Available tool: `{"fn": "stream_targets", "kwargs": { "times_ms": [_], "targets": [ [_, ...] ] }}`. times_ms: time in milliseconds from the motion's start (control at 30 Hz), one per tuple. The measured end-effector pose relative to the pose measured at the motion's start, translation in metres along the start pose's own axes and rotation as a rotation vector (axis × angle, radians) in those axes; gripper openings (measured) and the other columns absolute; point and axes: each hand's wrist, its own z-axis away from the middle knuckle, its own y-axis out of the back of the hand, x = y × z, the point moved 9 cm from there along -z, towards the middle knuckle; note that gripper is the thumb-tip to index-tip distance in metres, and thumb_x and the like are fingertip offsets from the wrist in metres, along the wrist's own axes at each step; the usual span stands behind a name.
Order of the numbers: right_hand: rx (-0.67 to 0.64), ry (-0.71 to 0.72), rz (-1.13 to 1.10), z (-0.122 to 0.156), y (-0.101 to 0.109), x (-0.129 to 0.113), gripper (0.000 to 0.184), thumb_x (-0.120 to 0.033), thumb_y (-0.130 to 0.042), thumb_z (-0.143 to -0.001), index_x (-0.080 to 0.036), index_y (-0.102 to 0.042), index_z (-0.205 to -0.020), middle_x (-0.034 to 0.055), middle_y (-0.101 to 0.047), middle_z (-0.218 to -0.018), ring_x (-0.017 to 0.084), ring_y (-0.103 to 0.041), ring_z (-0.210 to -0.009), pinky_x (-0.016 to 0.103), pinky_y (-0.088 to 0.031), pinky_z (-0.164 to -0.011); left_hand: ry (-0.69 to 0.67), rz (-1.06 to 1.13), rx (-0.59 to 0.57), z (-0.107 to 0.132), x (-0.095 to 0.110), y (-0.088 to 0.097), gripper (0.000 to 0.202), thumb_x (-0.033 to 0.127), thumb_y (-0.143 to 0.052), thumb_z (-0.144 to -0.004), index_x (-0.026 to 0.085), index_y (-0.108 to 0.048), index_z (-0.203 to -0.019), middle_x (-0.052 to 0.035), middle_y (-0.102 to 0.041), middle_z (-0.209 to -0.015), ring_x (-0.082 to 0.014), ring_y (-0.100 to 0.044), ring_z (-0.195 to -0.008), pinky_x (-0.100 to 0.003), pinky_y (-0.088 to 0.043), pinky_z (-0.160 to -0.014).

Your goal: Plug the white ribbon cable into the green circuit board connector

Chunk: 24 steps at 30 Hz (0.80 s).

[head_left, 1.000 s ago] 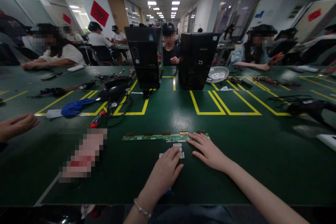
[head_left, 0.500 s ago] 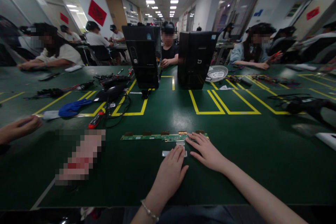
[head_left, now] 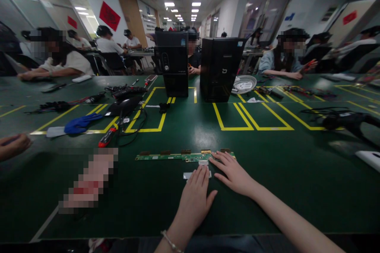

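A long, narrow green circuit board [head_left: 166, 157] lies across the table in front of me, with several copper-coloured tabs along its far edge. My right hand [head_left: 233, 170] rests flat with fingers spread, its fingertips on the board's right part. My left hand [head_left: 194, 193] lies palm down, fingers stretched out, over a white flat ribbon cable [head_left: 187, 175] at the board's near edge. The fingers partly cover the cable, and its connector end [head_left: 203, 163] shows just beyond the fingertips. Neither hand is closed around anything.
Two black computer towers [head_left: 175, 67] stand across the green table [head_left: 267, 205]. On the left lie a red-and-black screwdriver [head_left: 107, 137], a blue glove [head_left: 82, 123] and black cables. Another person's hand [head_left: 16, 144] is at the left edge. A white round basket [head_left: 244, 84] sits far right.
The left computer tower has turned and shifted right. My left hand has moved slightly down, its thumb spreading out; my right hand stays on the board. The other person's hand at left has drawn back leftward.
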Motion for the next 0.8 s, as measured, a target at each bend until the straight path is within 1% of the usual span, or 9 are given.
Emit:
{"fn": "stream_targets", "kwargs": {
  "times_ms": [133, 233, 433, 800],
  "targets": [
    [-0.005, 0.002, 0.000, 0.0001, -0.0007, 0.0003, 0.052, -0.046, -0.040, -0.097, -0.026, -0.040, -0.146, 0.0064, -0.036, -0.151, 0.026, -0.028, -0.140, 0.053, -0.024, -0.115, 0.001, -0.002, -0.003, -0.0003, 0.0014, -0.0008, 0.055, 0.033, -0.050, -0.094, 0.003, -0.041, -0.139, -0.0212, -0.045, -0.145, -0.0316, -0.040, -0.136, -0.049, -0.040, -0.108],
    [-0.005, 0.001, -0.003, 0.0005, -0.0001, 0.0002, 0.052, -0.045, -0.040, -0.097, -0.026, -0.040, -0.145, 0.0067, -0.036, -0.151, 0.026, -0.027, -0.140, 0.053, -0.024, -0.115, 0.003, 0.000, 0.002, -0.0002, 0.0016, -0.0025, 0.054, 0.034, -0.050, -0.094, 0.002, -0.042, -0.137, -0.0223, -0.047, -0.143, -0.0321, -0.041, -0.135, -0.049, -0.041, -0.108],
    [0.001, -0.003, -0.013, 0.0003, 0.0027, -0.0008, 0.052, -0.044, -0.042, -0.096, -0.027, -0.040, -0.146, 0.0073, -0.036, -0.151, 0.027, -0.028, -0.140, 0.055, -0.025, -0.114, 0.013, 0.043, 0.051, 0.0002, 0.0003, -0.0013, 0.049, 0.033, -0.046, -0.096, 0.008, -0.043, -0.137, -0.0205, -0.050, -0.141, -0.0320, -0.045, -0.132, -0.052, -0.043, -0.105],
    [0.013, 0.003, -0.012, 0.0006, 0.0002, 0.0008, 0.052, -0.044, -0.043, -0.096, -0.029, -0.040, -0.146, 0.0061, -0.035, -0.151, 0.026, -0.028, -0.140, 0.054, -0.024, -0.114, 0.032, 0.039, 0.011, -0.0023, 0.0005, 0.0015, 0.047, 0.032, -0.048, -0.095, 0.005, -0.047, -0.134, -0.0202, -0.051, -0.140, -0.0313, -0.046, -0.131, -0.049, -0.042, -0.107]
  ]
}}
